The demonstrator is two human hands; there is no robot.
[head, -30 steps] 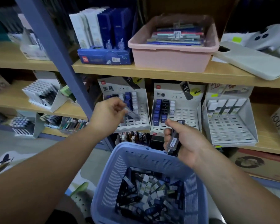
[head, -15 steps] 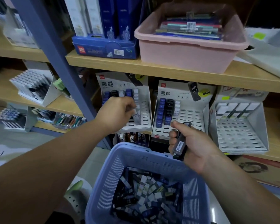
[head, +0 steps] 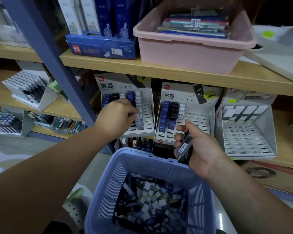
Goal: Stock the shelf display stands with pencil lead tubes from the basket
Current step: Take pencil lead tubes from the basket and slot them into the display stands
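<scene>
A blue plastic basket (head: 108, 186) in front of me holds several pencil lead tubes (head: 149, 201). Two white display stands sit on the middle shelf: the left stand (head: 148, 105) and the middle stand (head: 198, 119), each partly filled with blue, black and white tubes. My left hand (head: 116, 116) reaches into the left stand and pinches a clear tube (head: 139, 122) marked HB 0.7 at its slots. My right hand (head: 198, 146) hovers above the basket's far rim and grips a bundle of dark tubes (head: 184, 148).
A third white stand (head: 247, 132) to the right has mostly bare slots. The shelf above carries a pink tub (head: 189, 49) of stationery and a blue box (head: 100, 46). A blue shelf upright (head: 57, 65) slants past my left arm. Pens fill the left shelves.
My left hand has moved from near the basket up into the left stand with its tube. The view has closed in on the shelf. My right hand keeps its bundle.
</scene>
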